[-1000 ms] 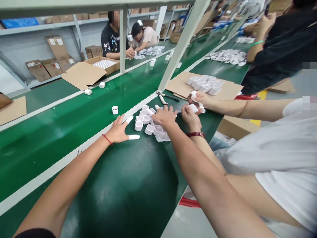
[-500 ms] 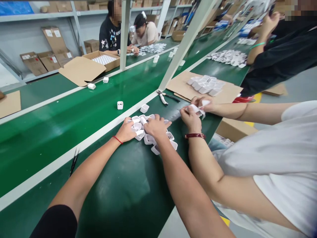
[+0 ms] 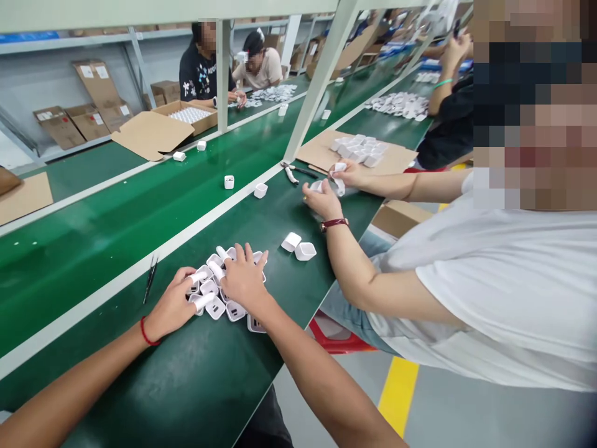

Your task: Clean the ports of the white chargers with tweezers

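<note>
A cluster of small white square plastic housings [image 3: 215, 308] rests on the green table [image 3: 153, 379], several with their hollow side up. My left hand [image 3: 173, 305] touches its left edge, thumb and index finger stretched apart in white finger covers. My right hand [image 3: 245, 277] lies over the top and right of the cluster, fingers spread, also with white covers on some fingertips. It hides part of the housings. Neither hand has a grasp closed round a single piece. Two loose housings [image 3: 305, 251] sit to the right of my right hand.
Black tweezers [image 3: 150, 280] lie left of my hands. Beyond the white rail [image 3: 186, 235] runs a green belt with scattered housings. At right, a co-worker's hands [image 3: 329, 190] hold a white piece near pliers [image 3: 290, 174] and a cardboard sheet [image 3: 317, 152] bearing more housings.
Both my hands and the cluster have come nearer to me along the table. Two housings now lie apart, to the right of it. The view has turned to the right.
</note>
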Demonstrator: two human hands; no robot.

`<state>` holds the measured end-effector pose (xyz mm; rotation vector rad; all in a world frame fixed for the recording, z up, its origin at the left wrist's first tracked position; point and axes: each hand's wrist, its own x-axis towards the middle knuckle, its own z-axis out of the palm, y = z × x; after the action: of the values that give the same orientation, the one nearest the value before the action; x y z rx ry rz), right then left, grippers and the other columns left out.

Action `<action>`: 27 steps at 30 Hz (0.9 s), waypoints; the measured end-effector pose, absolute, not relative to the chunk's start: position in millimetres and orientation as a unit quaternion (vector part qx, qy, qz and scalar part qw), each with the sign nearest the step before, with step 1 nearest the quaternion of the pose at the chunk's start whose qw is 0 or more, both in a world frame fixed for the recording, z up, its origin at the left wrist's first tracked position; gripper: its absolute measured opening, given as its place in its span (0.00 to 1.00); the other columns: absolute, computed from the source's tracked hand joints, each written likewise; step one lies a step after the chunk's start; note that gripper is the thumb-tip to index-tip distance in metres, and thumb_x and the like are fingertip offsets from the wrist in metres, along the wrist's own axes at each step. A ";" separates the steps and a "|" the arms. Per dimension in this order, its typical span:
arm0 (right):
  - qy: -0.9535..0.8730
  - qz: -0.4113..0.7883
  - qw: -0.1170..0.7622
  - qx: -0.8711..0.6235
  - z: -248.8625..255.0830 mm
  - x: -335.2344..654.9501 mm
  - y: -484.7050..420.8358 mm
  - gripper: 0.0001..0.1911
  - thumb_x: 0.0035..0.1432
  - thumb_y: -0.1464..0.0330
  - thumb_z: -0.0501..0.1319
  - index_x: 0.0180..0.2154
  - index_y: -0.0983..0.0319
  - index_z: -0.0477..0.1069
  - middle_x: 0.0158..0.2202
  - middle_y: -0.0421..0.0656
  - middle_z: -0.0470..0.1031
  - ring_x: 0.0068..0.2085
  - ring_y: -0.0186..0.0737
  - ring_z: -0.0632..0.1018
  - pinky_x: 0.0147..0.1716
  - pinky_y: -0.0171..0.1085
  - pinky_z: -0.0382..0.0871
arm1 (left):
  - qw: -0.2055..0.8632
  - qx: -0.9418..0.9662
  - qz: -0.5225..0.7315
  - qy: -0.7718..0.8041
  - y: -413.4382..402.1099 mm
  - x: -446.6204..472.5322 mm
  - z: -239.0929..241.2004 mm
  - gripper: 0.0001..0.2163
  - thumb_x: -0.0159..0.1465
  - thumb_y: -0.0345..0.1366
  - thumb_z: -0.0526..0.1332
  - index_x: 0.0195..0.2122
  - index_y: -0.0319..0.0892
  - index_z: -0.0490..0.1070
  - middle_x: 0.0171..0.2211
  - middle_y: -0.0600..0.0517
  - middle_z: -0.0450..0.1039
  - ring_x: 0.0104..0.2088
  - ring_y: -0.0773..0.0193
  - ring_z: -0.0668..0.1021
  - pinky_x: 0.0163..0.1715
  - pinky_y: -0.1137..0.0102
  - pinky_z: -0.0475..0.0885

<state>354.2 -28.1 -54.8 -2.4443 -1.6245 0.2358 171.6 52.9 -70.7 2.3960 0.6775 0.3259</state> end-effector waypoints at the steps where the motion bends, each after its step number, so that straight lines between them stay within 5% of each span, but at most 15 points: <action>1: -0.556 0.076 0.101 -0.821 -50.4 359.9 -32.9 0.22 0.58 0.64 0.58 0.54 0.61 0.72 0.66 0.56 0.55 0.67 0.66 0.53 0.58 0.73 0.43 | 0.309 0.907 0.115 0.261 51.5 165.8 -67.4 0.11 0.64 0.37 0.57 0.45 0.40 0.68 0.53 0.44 0.63 0.51 0.56 0.74 0.52 0.63 0.73; 4: -0.517 0.015 0.117 -0.848 -42.7 401.0 -43.9 0.24 0.64 0.65 0.52 0.59 0.65 0.67 0.67 0.56 0.53 0.67 0.62 0.52 0.62 0.63 0.47 | 0.293 0.910 0.113 0.272 53.8 160.9 -59.2 0.18 0.64 0.41 0.58 0.54 0.42 0.65 0.57 0.44 0.61 0.56 0.55 0.71 0.57 0.62 0.69; 7: -0.460 -0.044 0.081 -0.883 -49.8 449.9 -51.2 0.21 0.64 0.66 0.52 0.55 0.65 0.71 0.62 0.55 0.62 0.63 0.59 0.60 0.61 0.56 0.52 | 0.284 0.913 0.133 0.262 59.8 176.1 -53.8 0.24 0.63 0.41 0.59 0.59 0.42 0.60 0.59 0.43 0.59 0.60 0.54 0.68 0.62 0.60 0.65; 12: -0.475 0.004 -0.003 -0.880 -70.3 463.0 -59.3 0.18 0.62 0.71 0.51 0.49 0.65 0.74 0.61 0.53 0.64 0.57 0.58 0.67 0.54 0.53 0.62 | 0.263 0.935 0.083 0.223 61.3 229.9 -48.6 0.23 0.58 0.35 0.62 0.54 0.36 0.65 0.62 0.37 0.56 0.63 0.48 0.63 0.64 0.57 0.62; 19: -0.612 0.116 0.124 -0.773 -59.9 423.8 -64.1 0.28 0.56 0.79 0.47 0.57 0.68 0.66 0.62 0.54 0.64 0.63 0.49 0.64 0.60 0.47 0.61 | 0.189 0.969 0.011 0.157 52.2 265.4 -52.8 0.15 0.55 0.30 0.63 0.45 0.35 0.70 0.62 0.34 0.58 0.63 0.42 0.63 0.63 0.53 0.62; 24: -0.538 0.042 0.154 -0.828 -39.6 460.8 -10.3 0.24 0.60 0.74 0.48 0.56 0.68 0.67 0.57 0.55 0.69 0.55 0.53 0.72 0.53 0.48 0.67 | 0.167 0.978 -0.023 0.119 55.2 248.4 -48.6 0.16 0.62 0.38 0.61 0.48 0.34 0.69 0.65 0.31 0.52 0.66 0.40 0.58 0.64 0.47 0.57; 27: -0.518 -0.051 0.133 -0.843 -40.5 500.1 42.5 0.22 0.64 0.67 0.50 0.55 0.69 0.68 0.58 0.57 0.67 0.58 0.56 0.68 0.58 0.51 0.62 | 0.165 0.974 -0.046 0.148 59.1 243.5 -39.3 0.20 0.62 0.41 0.62 0.53 0.36 0.68 0.67 0.33 0.48 0.67 0.39 0.55 0.64 0.44 0.55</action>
<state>500.1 42.5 -40.5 -2.4465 -1.5033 -0.1467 243.5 59.1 -39.3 2.7747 0.4205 -0.1305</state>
